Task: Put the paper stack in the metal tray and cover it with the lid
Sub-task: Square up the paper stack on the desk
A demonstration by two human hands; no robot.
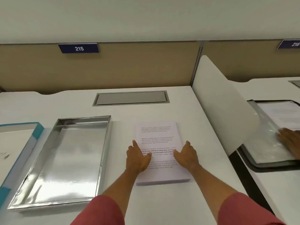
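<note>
A thick stack of printed white paper (158, 135) lies flat on the white desk, right of centre. My left hand (138, 157) rests on its left edge, thumb on the top sheet and fingers along the side. My right hand (186, 155) sits against its right edge the same way. The stack still lies on the desk. To the left is the shiny rectangular metal tray (103, 151), with nothing inside. Further left, partly cut off by the frame, lies a lid (34, 137) with a teal border.
A grey cable hatch (130, 98) is set into the desk behind the stack. A white divider panel (224, 111) stands to the right. Beyond it, another person's hand (290, 140) rests on a dark tray of papers under clear film (259, 143).
</note>
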